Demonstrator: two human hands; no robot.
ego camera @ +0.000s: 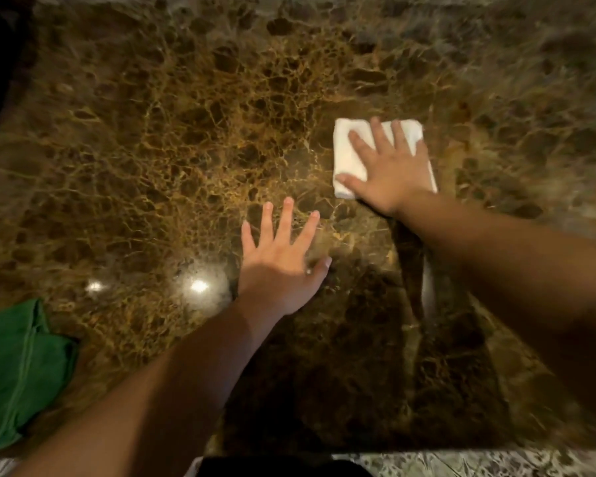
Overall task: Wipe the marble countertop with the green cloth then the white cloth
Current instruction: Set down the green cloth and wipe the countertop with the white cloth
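Pressing flat with fingers spread, the right hand (391, 170) lay on the folded white cloth (350, 160), which rested on the brown veined marble tabletop (159, 139) right of centre. The left hand (279, 266) was open too, palm down and seemingly touching the bare stone, near the cloth but apart from it. The green cloth (18, 370) sat crumpled at the near left edge, well away from both hands.

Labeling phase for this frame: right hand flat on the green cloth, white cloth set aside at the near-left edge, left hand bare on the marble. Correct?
Cloth colors are swapped. In the head view, the right hand presses flat on the white cloth, and the green cloth lies set aside at the near-left edge. Left hand is bare on the marble countertop, as stated.
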